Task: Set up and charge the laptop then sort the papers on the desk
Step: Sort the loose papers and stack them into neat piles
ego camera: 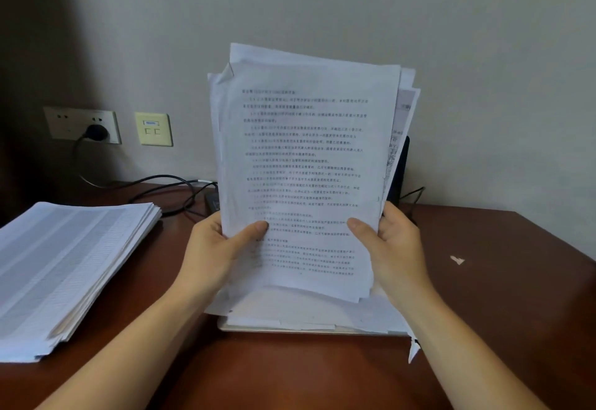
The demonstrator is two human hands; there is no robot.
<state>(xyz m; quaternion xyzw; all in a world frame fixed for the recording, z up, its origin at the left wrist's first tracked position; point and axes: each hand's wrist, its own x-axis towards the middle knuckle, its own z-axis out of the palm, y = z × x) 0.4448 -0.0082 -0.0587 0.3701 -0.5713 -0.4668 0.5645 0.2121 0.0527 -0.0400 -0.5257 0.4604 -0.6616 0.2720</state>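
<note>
I hold an uneven sheaf of printed papers (303, 158) upright over the middle of the desk. My left hand (219, 248) grips its lower left edge, thumb on the front sheet. My right hand (392, 245) grips the lower right edge the same way. Below the sheaf, more loose sheets lie on the laptop (290, 328), of which only a pale front edge and a dark screen edge (401, 171) behind the papers show. A thick stack of papers (64, 264) lies flat on the desk at the left. A black plug (96, 132) sits in the wall socket (82, 124).
The brown desk (503, 296) reaches to the wall. Black cables (171, 188) run from the socket along the desk's back edge to a dark adapter (212, 200). A cream data outlet (154, 129) is on the wall. A small paper scrap (457, 260) lies at the right.
</note>
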